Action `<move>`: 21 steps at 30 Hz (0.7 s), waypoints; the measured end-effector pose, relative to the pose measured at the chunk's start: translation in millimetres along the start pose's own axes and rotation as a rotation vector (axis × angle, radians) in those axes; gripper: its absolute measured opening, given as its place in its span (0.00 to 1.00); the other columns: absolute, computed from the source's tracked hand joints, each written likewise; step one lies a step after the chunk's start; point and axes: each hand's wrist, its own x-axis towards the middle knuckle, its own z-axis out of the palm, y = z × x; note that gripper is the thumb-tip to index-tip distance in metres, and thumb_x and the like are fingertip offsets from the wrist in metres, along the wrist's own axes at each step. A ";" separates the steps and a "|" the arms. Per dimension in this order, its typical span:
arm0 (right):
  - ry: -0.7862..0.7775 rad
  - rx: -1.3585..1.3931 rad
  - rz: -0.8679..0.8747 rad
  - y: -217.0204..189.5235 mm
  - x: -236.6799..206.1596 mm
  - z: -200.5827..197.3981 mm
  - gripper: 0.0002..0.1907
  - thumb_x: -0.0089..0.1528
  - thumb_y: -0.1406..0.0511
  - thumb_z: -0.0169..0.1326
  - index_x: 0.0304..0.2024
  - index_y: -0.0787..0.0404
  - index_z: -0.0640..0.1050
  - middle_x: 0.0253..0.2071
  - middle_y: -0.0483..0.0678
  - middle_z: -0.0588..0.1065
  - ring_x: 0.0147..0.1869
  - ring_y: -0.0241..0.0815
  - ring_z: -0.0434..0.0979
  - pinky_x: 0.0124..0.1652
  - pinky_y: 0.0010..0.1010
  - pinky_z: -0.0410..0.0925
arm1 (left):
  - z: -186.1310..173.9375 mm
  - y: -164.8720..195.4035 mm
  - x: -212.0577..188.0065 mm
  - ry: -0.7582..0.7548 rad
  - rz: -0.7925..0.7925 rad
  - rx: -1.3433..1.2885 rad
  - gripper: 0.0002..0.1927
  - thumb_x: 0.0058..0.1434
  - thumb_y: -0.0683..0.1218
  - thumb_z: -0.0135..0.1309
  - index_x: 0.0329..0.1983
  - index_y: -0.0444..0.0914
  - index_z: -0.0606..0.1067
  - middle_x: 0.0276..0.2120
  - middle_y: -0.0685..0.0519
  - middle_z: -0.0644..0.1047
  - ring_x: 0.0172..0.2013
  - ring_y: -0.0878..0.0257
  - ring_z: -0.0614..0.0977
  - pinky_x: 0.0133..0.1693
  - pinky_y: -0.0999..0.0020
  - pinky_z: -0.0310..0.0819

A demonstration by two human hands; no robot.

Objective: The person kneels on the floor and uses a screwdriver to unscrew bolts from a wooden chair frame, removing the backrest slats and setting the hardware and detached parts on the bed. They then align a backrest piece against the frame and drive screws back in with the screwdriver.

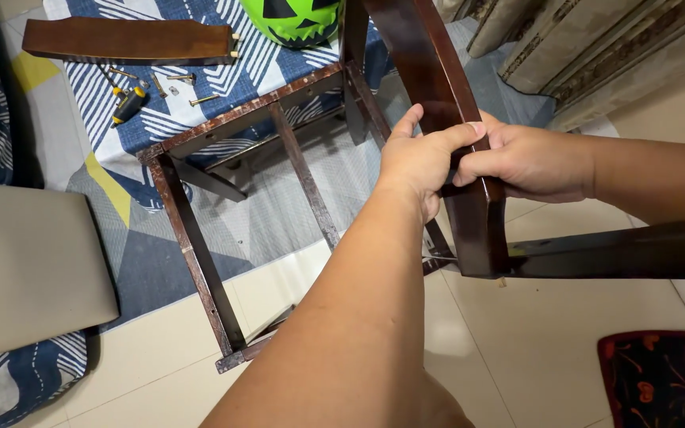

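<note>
While gripped from both sides, dark wooden chair leg (469, 198) noted upright-tilted at frame centre, joined at its lower end to a dark rail (628, 252) running off to the right. Left hand (418, 162) wrapped around the leg from the near side, fingers closed over its front face, thumb raised. Right hand (529, 162) clasped on the same leg from the far side, fingertips touching those of the left. Chair seat frame (200, 238) found lying open on the floor beyond the leg, partly on a blue and white patterned rug (200, 79), partly on pale floor tiles (517, 357). Loose curved wooden slat (128, 41) on the rug at upper left. Just below it, scattered brass bolts (180, 89) and a yellow-and-black screwdriver (128, 105). Green pumpkin-face bucket (295, 20) at top edge. Beige seat cushion (25, 269) at left. Dark floral mat (663, 380) at lower right.
</note>
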 end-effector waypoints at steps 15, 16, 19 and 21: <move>0.065 -0.068 -0.048 1.6 6.1 -24.2 0.36 0.59 0.67 0.53 0.71 0.49 0.63 0.46 0.44 0.73 0.48 0.34 0.72 0.46 0.33 0.69 | 12.4 23.2 1.6 -0.015 -0.037 0.046 0.56 0.44 0.43 0.67 0.76 0.42 0.52 0.57 0.38 0.76 0.51 0.49 0.82 0.45 0.52 0.78; 0.089 -0.066 -0.033 -2.5 4.5 -25.3 0.35 0.58 0.67 0.53 0.69 0.48 0.63 0.46 0.43 0.73 0.48 0.34 0.73 0.46 0.33 0.69 | 14.2 24.9 3.3 -0.020 -0.048 0.047 0.56 0.44 0.44 0.66 0.76 0.43 0.51 0.57 0.38 0.76 0.51 0.48 0.81 0.46 0.49 0.77; 0.130 -0.066 -0.007 -10.1 0.6 -20.5 0.30 0.57 0.66 0.52 0.63 0.52 0.64 0.46 0.43 0.73 0.48 0.34 0.73 0.46 0.33 0.69 | 14.6 22.3 4.0 -0.049 -0.032 0.031 0.57 0.43 0.46 0.67 0.76 0.42 0.52 0.58 0.38 0.74 0.54 0.46 0.80 0.51 0.46 0.77; 0.114 -0.062 -0.032 -14.5 -3.2 -18.5 0.31 0.58 0.66 0.52 0.65 0.51 0.64 0.48 0.41 0.73 0.50 0.33 0.73 0.47 0.34 0.69 | 12.1 19.2 3.1 -0.046 0.008 0.103 0.57 0.45 0.51 0.68 0.77 0.40 0.52 0.60 0.37 0.75 0.58 0.47 0.78 0.55 0.49 0.71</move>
